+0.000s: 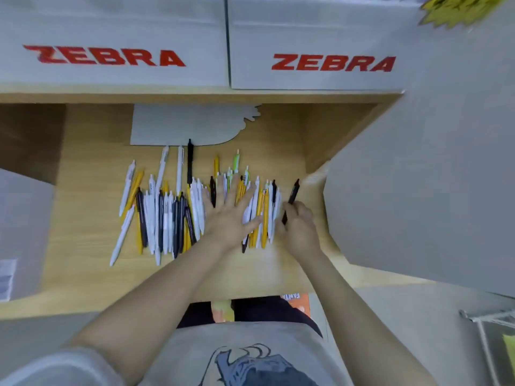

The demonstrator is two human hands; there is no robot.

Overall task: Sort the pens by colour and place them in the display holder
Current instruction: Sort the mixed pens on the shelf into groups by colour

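Several white, black and yellow pens (164,215) lie side by side on a wooden shelf (83,213), with a few green-tipped ones (236,161) at the back. My left hand (230,215) lies flat with spread fingers on the middle of the pile. Just right of it lies a bunch of yellow and white pens (263,215). My right hand (298,227) grips a black pen (291,199) at the pile's right edge, its tip pointing away from me. No display holder is recognisable in view.
Two white boxes marked ZEBRA (111,55) (333,64) stand on the shelf above. A white card (192,126) lies behind the pens. A large white panel (418,176) closes the right side, and a white box (22,235) sits at the left.
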